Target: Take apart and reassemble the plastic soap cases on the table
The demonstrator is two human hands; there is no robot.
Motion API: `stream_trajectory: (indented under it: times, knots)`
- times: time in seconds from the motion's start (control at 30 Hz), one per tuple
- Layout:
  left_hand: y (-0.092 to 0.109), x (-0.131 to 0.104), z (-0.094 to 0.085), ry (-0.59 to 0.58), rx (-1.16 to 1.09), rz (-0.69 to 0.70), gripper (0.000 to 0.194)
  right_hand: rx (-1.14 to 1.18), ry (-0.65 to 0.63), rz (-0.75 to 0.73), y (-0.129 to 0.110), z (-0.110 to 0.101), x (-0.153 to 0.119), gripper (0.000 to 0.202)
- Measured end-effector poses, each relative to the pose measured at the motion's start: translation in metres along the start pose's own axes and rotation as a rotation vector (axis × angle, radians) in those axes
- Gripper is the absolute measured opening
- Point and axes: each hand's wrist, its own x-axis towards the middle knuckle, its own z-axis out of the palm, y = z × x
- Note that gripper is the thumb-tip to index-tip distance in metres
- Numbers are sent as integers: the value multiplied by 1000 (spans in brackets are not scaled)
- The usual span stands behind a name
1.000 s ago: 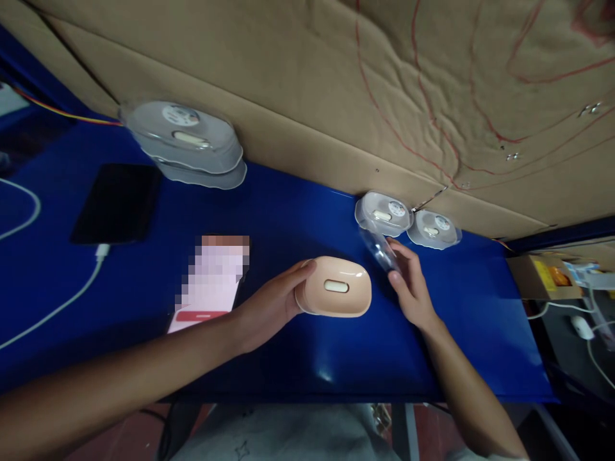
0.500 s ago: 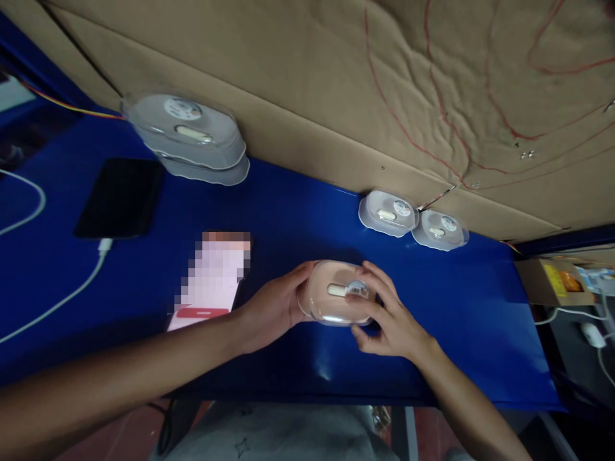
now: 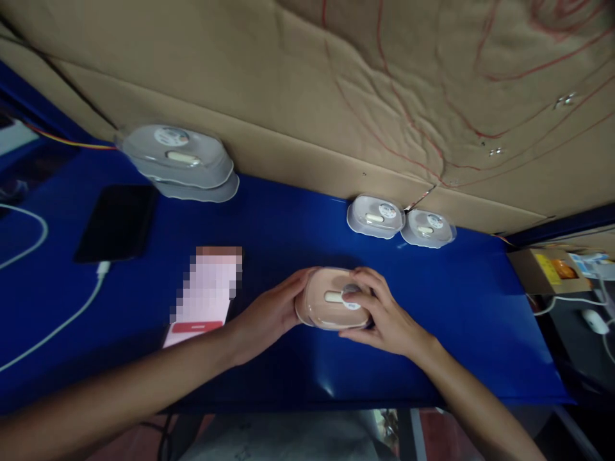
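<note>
An oval pink container [image 3: 319, 314] with a clear lid, a pale handle and a round sticker is held between both hands above the blue table [image 3: 283, 224]. My left hand [image 3: 281, 307] grips its left end, with the fingers partly hidden behind it. My right hand [image 3: 384, 317] wraps round the right end, one finger lying over the sticker and the thumb at the near edge. Two smaller grey containers [image 3: 376, 218] [image 3: 428, 229] stand side by side at the back. Larger grey ones [image 3: 182, 157] are stacked at the back left.
A lit phone [image 3: 206, 288] lies left of the hands, its screen partly pixelated. Farther left is a dark device [image 3: 118, 223] with a white cable [image 3: 72, 330]. Brown board [image 3: 269, 102] rises behind the table. A cardboard box [image 3: 533, 269] sits at the right.
My right hand has closed further round the container, its thumb now against the near edge. The view has shifted slightly, so the background containers appear lower and to the left.
</note>
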Motion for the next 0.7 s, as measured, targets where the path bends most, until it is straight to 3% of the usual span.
stream_trajectory:
  times: [0.13, 0.27, 0.37, 0.43, 0.5, 0.57, 0.63, 0.7]
  knots:
    - [8, -3, 3, 105, 321, 165, 57, -107, -16, 122, 20, -28, -41, 63]
    - [23, 8, 17, 86, 626, 304, 53, -335, 98, 346, 69, -73, -117, 62]
    - [40, 43, 38, -16, 980, 611, 59, -528, 222, 540, 122, -111, -171, 66]
    - [52, 77, 53, -93, 1244, 822, 58, -582, 292, 634, 159, -132, -191, 66]
    - [63, 109, 64, -150, 1409, 894, 56, -587, 371, 685, 190, -147, -195, 70]
    - [70, 129, 66, -125, 1438, 866, 50, -588, 423, 681, 209, -153, -185, 70]
    - [72, 128, 59, -73, 1416, 813, 45, -588, 442, 640, 218, -149, -168, 66]
    - [66, 110, 43, -23, 1426, 792, 41, -580, 442, 591, 217, -135, -149, 61]
